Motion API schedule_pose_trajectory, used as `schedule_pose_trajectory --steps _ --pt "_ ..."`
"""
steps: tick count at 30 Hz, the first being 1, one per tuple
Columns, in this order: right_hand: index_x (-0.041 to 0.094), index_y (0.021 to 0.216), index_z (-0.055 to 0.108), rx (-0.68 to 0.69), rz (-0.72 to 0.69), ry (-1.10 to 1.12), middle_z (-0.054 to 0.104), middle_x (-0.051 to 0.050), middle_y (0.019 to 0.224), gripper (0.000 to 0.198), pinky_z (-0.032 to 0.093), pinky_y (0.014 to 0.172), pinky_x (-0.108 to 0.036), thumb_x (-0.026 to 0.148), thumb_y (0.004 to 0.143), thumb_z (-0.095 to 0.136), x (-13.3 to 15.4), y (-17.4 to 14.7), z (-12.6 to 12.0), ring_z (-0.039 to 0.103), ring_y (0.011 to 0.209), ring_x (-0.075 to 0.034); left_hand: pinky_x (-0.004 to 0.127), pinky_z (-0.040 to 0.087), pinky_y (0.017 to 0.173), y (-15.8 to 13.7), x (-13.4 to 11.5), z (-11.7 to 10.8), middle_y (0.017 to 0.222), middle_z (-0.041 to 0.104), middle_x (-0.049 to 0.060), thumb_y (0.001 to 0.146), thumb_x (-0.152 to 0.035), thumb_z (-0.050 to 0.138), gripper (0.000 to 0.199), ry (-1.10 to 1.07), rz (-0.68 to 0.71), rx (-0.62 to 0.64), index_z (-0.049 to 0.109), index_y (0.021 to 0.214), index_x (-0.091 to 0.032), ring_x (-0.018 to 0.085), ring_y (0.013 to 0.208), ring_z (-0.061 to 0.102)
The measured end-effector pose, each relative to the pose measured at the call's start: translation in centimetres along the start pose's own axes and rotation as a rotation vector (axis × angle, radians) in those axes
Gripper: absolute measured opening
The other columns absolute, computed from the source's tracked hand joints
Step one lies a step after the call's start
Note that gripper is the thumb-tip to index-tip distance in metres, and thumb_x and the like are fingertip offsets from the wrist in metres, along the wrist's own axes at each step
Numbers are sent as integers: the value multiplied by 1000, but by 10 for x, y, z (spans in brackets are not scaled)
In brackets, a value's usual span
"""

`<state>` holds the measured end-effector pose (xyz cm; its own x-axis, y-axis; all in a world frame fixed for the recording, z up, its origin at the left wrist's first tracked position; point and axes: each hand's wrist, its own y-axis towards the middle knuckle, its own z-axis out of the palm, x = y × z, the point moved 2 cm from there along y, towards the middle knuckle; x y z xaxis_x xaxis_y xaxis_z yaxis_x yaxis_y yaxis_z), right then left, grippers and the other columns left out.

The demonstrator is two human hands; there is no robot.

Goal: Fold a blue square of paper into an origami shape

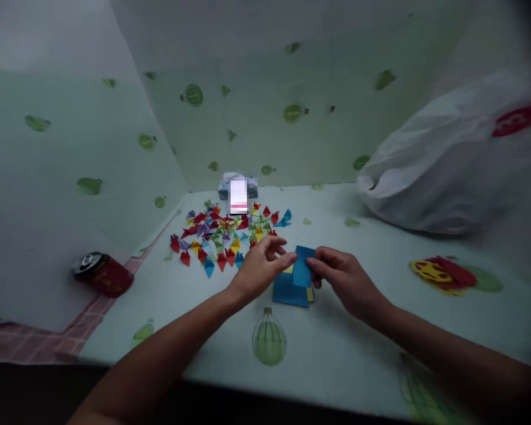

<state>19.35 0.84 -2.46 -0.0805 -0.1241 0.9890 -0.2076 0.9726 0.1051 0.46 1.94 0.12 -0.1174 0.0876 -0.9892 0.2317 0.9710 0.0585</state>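
A small folded sheet of blue paper point(301, 274) is held upright over the table. My right hand point(343, 274) pinches its right side between thumb and fingers. My left hand point(265, 260) is at the paper's left edge, its thumb tip close to it or touching; a gap shows between that thumb and the curled fingers. Beneath lies a stack of square paper sheets point(287, 295), blue on top with yellow showing at the edges. Beyond my left hand spreads a pile of small folded paper figures point(221, 236) in red, blue, yellow, green and purple.
A phone with a lit screen point(238, 196) leans against a tissue pack point(253, 188) at the back. A dark red can point(104, 274) stands left. Right are a large white plastic bag point(433, 171) and red and yellow cut-outs point(442, 274). Walls close off the back and left.
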Motion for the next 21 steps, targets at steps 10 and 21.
schedule_pose_trajectory --steps 10,21 --pt "18 71 62 185 116 14 58 2 66 24 43 57 -25 38 73 75 14 17 24 52 59 -12 23 44 57 -2 18 -4 68 57 -3 82 -38 71 24 -138 55 -82 59 85 -16 10 59 53" --pt "19 72 60 113 -18 -100 56 3 62 17 41 52 -25 32 81 67 -11 27 4 51 55 -12 23 44 58 5 35 -6 68 58 -2 76 -36 76 25 -8 -30 32 62 80 -16 11 61 54"
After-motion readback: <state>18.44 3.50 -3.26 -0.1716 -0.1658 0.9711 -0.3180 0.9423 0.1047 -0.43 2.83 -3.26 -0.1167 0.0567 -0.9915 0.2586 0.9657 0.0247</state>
